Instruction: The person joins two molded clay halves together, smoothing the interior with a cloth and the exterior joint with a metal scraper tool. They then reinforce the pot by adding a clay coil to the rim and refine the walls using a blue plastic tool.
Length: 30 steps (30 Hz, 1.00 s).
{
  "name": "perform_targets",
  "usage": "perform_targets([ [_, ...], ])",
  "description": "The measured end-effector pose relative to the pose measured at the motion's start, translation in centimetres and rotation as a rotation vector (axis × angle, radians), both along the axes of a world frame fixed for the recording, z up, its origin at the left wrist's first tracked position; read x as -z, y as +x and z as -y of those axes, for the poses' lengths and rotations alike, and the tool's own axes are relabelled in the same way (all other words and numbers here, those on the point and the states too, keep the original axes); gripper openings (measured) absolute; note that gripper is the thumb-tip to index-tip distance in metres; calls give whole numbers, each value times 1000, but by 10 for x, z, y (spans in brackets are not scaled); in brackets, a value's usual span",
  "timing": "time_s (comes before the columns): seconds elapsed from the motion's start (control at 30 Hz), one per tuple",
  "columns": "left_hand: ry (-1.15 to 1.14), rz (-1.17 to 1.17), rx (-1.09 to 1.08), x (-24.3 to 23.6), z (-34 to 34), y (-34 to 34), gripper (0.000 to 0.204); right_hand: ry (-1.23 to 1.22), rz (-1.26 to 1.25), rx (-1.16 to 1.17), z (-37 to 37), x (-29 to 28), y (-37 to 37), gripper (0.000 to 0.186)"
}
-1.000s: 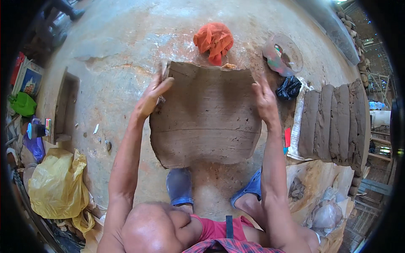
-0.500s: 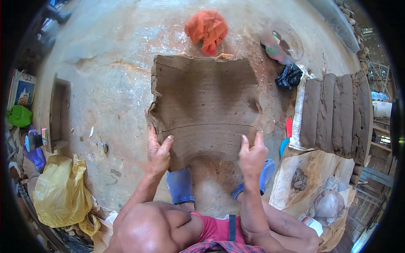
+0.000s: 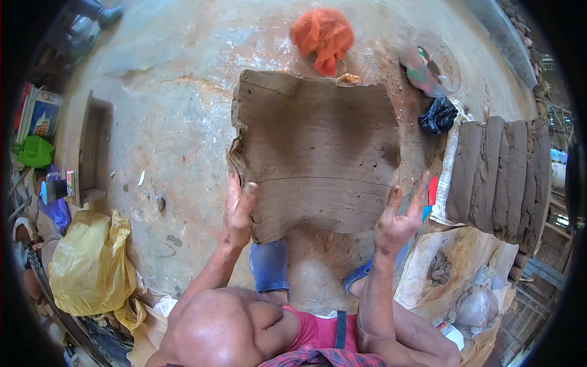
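A broad, grey-brown clay slab (image 3: 318, 144) lies in front of me, with ragged sides and a curved line across its nearer part. My left hand (image 3: 238, 211) is at its near left edge. The fingers there are stretched along the outside and the thumb overlaps the clay surface. Just off the near right edge, my right hand (image 3: 398, 223) stands open with thumb and fingers spread, holding nothing. Below the slab's near edge, my feet wear blue footwear (image 3: 269, 266).
An orange-red bag (image 3: 322, 38) and a black plastic bag (image 3: 438, 115) lie beyond the slab. Several thick clay slabs (image 3: 498, 174) stand side by side at right. A wooden box-like frame (image 3: 85, 147) and a yellow plastic bag (image 3: 88, 269) are at left.
My right hand has let go of the slab's edge and spread its fingers. The left thumb has straightened. The whole view has shifted, so the surroundings appear farther right.
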<state>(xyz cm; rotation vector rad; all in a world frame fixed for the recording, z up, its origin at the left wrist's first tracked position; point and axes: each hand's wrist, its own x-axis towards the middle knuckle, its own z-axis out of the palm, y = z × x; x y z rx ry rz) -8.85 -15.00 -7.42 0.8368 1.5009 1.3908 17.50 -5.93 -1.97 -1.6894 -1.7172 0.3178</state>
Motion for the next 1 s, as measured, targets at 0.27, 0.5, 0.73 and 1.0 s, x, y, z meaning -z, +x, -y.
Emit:
perform_targets([
  [0.27, 126, -221, -28, 7, -15, -9, 74, -196, -215, -771, 7, 112, -136, 104],
  [0.5, -3, -312, 77, -2, -19, -6, 71, -110, -354, -723, -23, 114, -158, 105],
  [0.73, -165, -304, 68, -5, -20, -8, 67, -40, -464, -634, -50, 111, -176, 105],
  [1.0, -215, -331, 56, -11, -26, -18, 65, 139, -574, -554, -74, 112, -201, 91],
])
